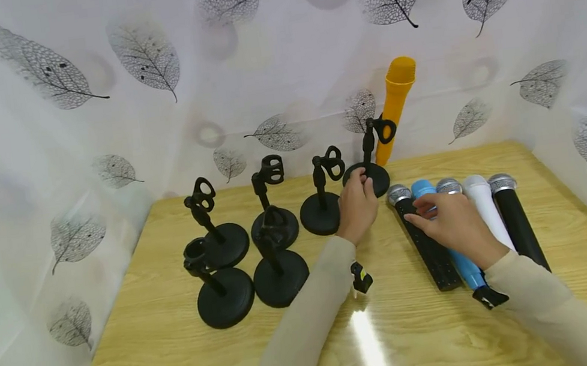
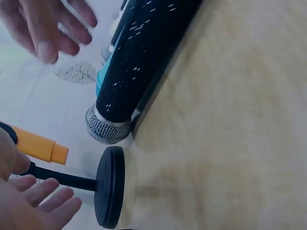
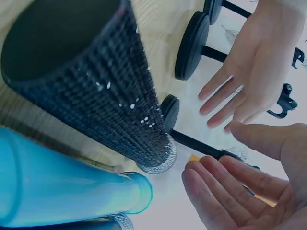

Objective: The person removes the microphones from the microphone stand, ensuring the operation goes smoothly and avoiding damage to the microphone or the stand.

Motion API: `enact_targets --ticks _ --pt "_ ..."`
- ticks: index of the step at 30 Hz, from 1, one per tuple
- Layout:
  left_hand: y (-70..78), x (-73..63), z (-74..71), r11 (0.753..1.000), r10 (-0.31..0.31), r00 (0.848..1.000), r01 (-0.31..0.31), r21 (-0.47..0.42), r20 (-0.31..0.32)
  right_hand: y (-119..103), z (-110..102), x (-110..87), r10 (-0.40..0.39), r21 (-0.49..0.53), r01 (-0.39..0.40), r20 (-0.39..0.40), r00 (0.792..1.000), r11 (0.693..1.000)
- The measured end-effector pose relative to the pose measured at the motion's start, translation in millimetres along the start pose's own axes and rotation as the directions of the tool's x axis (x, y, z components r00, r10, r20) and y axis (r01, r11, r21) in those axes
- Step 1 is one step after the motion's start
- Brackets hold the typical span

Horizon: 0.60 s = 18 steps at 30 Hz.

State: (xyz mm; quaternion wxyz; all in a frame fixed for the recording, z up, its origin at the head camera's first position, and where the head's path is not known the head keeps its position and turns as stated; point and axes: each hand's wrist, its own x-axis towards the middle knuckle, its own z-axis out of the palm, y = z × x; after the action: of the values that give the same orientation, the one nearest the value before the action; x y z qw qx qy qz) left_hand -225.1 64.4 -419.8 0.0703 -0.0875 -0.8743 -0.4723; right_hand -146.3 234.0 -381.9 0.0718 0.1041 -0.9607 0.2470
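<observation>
My left hand (image 1: 358, 206) is beside the round base of the back right black microphone stand (image 1: 380, 179), its fingers loosely extended in the left wrist view. An orange microphone (image 1: 396, 94) stands tilted at that stand's clip, head up, its lower end showing below the clip. My right hand (image 1: 455, 222) hovers over a row of microphones with relaxed fingers and nothing in its grasp. Below it lie a black sparkly microphone (image 1: 432, 252) and a blue microphone (image 3: 72, 182). Farther right in the row are a white microphone (image 1: 489, 209) and a black microphone (image 1: 521, 223), both with heads pointing away.
Several more black stands with bare clips fill the left half of the wooden table (image 1: 143, 345), including a front left stand (image 1: 225, 299) and a middle stand (image 1: 321, 213). A leaf-patterned white sheet (image 1: 286, 75) hangs behind the table and along its sides.
</observation>
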Motion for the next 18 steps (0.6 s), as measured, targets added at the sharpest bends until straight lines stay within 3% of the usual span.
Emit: enact_targets --ticks 10,18 --pt "10.8 33.3 4.0 0.992 -0.048 0.999 0.051 -0.12 0.022 -8 2 -20.0 -0.072 0.04 0.076 -0.087 0.994 0.996" --pt "19.4 54.1 4.7 0.988 -0.028 0.999 0.031 -0.149 0.023 -12 1 -28.8 -0.079 0.051 0.084 -0.092 0.993 0.995"
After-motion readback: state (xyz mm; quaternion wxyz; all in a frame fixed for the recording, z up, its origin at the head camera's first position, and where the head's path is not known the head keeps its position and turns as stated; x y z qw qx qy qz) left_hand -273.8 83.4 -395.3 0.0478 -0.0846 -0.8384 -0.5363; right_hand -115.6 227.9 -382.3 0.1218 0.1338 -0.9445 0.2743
